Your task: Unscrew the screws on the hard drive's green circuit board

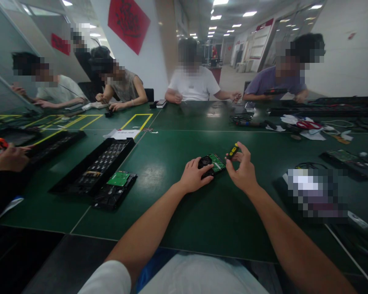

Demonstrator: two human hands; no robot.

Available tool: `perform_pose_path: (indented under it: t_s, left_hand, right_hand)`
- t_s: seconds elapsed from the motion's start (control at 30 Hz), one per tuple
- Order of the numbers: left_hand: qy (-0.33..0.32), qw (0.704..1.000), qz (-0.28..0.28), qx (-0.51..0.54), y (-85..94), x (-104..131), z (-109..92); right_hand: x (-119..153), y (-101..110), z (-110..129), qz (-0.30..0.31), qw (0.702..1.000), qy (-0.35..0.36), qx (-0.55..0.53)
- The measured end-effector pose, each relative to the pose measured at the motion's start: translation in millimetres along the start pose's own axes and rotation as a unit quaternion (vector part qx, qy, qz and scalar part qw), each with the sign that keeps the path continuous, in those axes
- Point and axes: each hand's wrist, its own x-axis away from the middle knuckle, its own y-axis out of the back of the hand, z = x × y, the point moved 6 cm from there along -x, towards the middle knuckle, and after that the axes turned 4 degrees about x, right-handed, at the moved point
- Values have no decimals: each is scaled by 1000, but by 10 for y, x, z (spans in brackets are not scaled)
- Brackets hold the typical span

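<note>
A hard drive [216, 161] lies on the green table in front of me, its green circuit board facing up beside a black round area. Across its left side and near edge, my left hand [196, 174] holds it down, fingers bent over it. Just right of the drive, my right hand [241, 167] pinches a short black-and-yellow screwdriver [233, 151] between thumb and fingers. The screwdriver is tilted and raised above the tabletop. Its tip is too small to make out, and part of the drive is hidden under my left hand.
Left of me are a long black tray [95, 167] of small parts and another black unit with a green board [118, 178]. A blurred-out device [315, 192] and a black board assembly [352, 163] lie right. Several people sit opposite; a co-worker's hand [10, 158] shows far left.
</note>
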Motion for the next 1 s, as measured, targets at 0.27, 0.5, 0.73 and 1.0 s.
perform_pose_path:
  t_s: [0.27,0.5,0.73,1.0]
  left_hand:
    - [0,1000,-4,4,4,6,6]
    - [-1,1000,2,-3,31,10,3]
    - [-1,1000,4,-24,58,-6,-30]
    - [40,998,3,-41,173,25,33]
  right_hand:
    - [10,11,8,-7,1000,4,-5]
    - [-12,53,68,-20,1000,11,19]
    - [-128,227,324,-85,988,82,96]
    - [-576,153,672,53,989,106,89]
